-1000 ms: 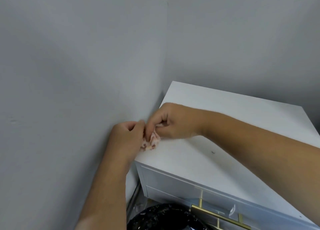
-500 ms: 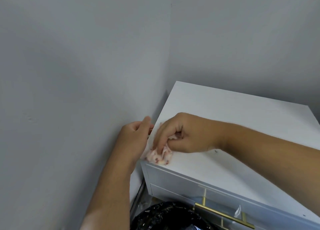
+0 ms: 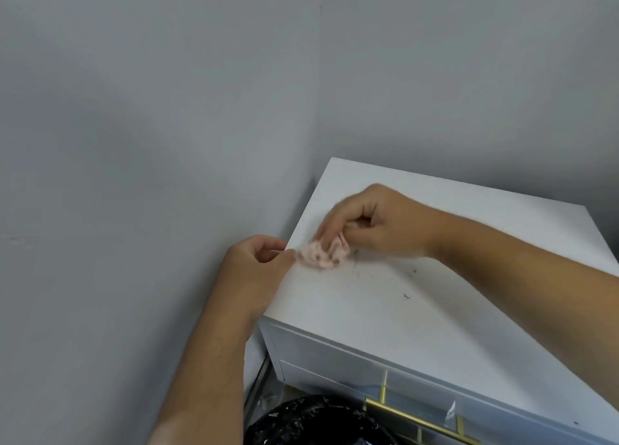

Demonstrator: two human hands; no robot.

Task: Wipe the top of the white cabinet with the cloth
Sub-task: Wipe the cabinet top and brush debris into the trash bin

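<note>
The white cabinet [image 3: 385,310] stands in a wall corner, its top facing me. A small crumpled pink cloth [image 3: 321,255], blurred by motion, lies on the top near the left edge. My right hand [image 3: 378,223] pinches the cloth from above and presses it on the surface. At the cabinet's left edge is my left hand [image 3: 258,263], fingers loosely curled, fingertips right beside the cloth and holding nothing I can make out. Dark specks of dirt [image 3: 407,295] lie on the top to the right of the cloth.
Grey walls [image 3: 167,143] close in on the left and behind the cabinet. The drawer front carries a brass handle [image 3: 418,419]. A black bin bag [image 3: 318,424] sits on the floor below the front left corner.
My right hand has slid the cloth back from the front left corner along the left edge. My left hand let go of the cloth and stays at the edge.
</note>
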